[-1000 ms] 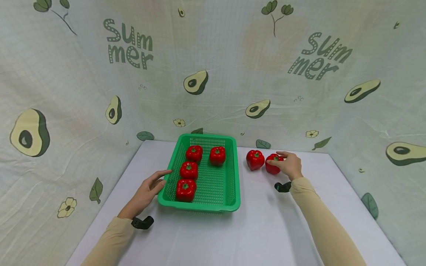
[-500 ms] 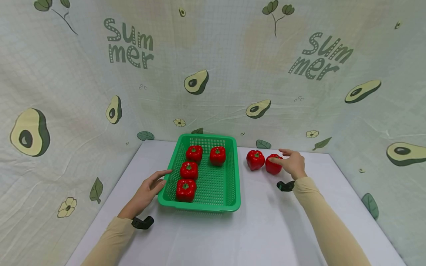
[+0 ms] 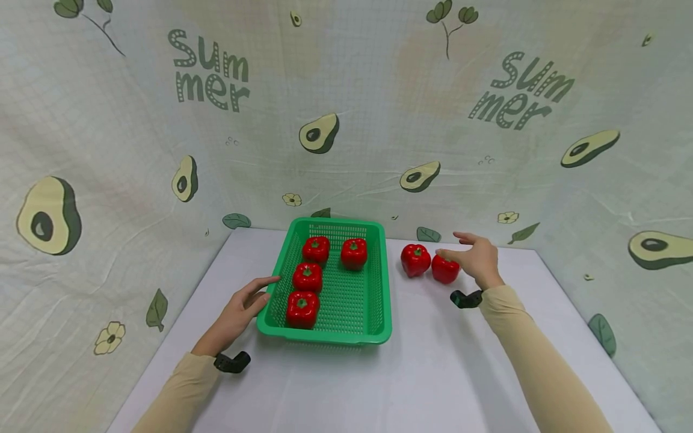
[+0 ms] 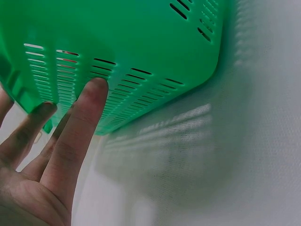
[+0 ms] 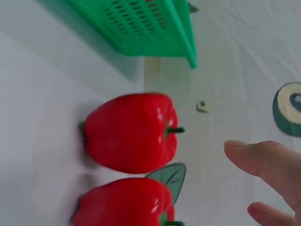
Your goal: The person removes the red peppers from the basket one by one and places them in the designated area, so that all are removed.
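Note:
Outside the left side of a green plastic basket (image 3: 346,304), my left hand (image 3: 234,319) has its fingers extended. In the left wrist view a fingertip (image 4: 97,87) touches the slotted basket wall (image 4: 141,47). Two red bell peppers stand on the table to the basket's right. My right hand (image 3: 477,260) hovers above the farther pepper (image 3: 445,273), thumb and fingers spread and holding nothing; the thumb overlaps its top in the head view. Beside it stands the nearer pepper (image 3: 415,261). The right wrist view shows both, the nearer pepper (image 5: 131,134) above the farther one (image 5: 123,203), stems up.
Inside the basket, three red bell peppers line the left side, including a front pepper (image 3: 302,310), and another pepper (image 3: 354,254) sits at the back right. A white table (image 3: 433,373) lies beneath everything. A printed cloth (image 3: 368,120) stands behind and on both sides.
My right hand has lifted off the farther pepper and shifted slightly up and right, its fingers now apart from it. My left hand and the basket stay in place.

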Demonstrator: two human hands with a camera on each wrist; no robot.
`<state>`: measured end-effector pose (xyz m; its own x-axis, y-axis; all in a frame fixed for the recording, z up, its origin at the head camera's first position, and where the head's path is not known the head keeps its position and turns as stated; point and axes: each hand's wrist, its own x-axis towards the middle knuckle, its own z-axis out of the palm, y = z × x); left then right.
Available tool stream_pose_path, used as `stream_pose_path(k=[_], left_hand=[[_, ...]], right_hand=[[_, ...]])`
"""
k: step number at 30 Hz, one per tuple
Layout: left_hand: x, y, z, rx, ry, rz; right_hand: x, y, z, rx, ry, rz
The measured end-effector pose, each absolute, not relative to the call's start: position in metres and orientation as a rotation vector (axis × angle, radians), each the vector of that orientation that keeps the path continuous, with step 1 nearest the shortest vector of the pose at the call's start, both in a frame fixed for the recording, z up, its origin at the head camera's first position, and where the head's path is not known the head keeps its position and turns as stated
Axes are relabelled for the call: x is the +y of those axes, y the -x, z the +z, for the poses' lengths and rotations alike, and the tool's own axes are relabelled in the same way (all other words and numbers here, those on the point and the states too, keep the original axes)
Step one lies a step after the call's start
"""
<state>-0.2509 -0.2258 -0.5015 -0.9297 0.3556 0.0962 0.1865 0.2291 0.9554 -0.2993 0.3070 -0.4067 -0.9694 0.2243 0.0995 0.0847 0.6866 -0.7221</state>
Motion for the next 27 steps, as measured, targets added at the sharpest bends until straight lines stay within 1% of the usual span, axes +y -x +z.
stream_pose_path(k=[14,27], left_hand=[[-0.225,0.251,-0.500,2.345,-0.523,1.805],[-0.225,0.249,-0.499,2.334,-0.516,1.802]], right_hand=[[0.272,0.288,-0.373,-2.706,0.165,1.242],[0.230,0.286,-0.354,-2.629,0.018,1.442]])
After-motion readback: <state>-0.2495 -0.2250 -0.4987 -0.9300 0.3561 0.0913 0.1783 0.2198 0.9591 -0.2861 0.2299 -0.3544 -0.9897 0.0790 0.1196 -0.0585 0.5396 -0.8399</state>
